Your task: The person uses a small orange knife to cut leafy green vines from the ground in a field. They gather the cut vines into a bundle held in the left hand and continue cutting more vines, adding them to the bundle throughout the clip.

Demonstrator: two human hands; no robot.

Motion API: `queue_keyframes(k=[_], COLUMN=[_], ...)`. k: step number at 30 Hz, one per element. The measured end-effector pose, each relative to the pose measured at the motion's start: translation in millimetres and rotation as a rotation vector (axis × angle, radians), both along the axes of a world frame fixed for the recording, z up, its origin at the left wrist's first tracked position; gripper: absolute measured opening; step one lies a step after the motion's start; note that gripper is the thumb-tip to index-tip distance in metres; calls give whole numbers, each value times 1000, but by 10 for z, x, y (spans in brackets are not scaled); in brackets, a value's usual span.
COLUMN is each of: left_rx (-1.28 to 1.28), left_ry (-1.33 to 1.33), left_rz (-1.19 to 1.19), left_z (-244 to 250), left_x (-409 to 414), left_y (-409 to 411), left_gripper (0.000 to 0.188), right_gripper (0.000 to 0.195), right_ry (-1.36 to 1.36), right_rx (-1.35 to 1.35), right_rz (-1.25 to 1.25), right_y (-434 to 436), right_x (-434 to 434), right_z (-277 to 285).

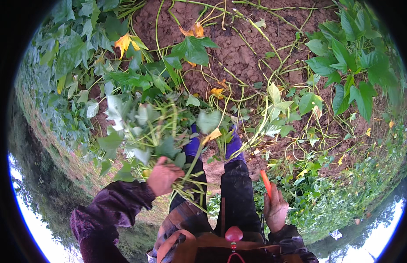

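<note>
A bundle of cut leafy vines (157, 128) is gripped in my left hand (165, 177), its pale stem ends sticking out to the right of the hand, over my leg. The leaves of the bundle are slightly blurred. My right hand (276, 207) is closed around the orange handle (266, 184) of a tool with a thin dark shaft or blade pointing up and left; its far end is hard to make out among the stems. Between the tool and my boots lie long light-green vine stems (261, 128).
My purple boots (234, 144) stand on reddish-brown soil (236, 49) crossed by trailing stems. Dense green foliage (68, 49) covers the left side, and a leafy clump (351, 62) rises at the upper right. Yellowed leaves (125, 42) are scattered about.
</note>
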State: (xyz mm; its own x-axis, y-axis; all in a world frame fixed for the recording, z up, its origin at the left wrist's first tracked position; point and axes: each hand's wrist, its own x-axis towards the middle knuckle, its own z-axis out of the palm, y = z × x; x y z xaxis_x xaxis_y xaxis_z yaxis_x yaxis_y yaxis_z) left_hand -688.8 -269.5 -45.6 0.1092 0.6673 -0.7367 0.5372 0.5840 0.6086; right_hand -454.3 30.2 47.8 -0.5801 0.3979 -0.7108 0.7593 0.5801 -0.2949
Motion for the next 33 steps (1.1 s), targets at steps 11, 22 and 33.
queue_keyframes(k=[11, 22, 33], left_rx=[52, 129, 135], left_ry=[-286, 21, 113], left_rz=[17, 84, 438], left_z=[-1046, -774, 458], left_x=[348, 184, -59], left_y=[1146, 979, -453], left_gripper=[55, 49, 43], right_gripper=[39, 37, 17], right_ry=[142, 11, 49], right_rx=[14, 9, -440], right_rz=[-74, -449, -549], right_y=[-135, -544, -303], right_x=[-182, 400, 164], right_z=[-350, 413, -200])
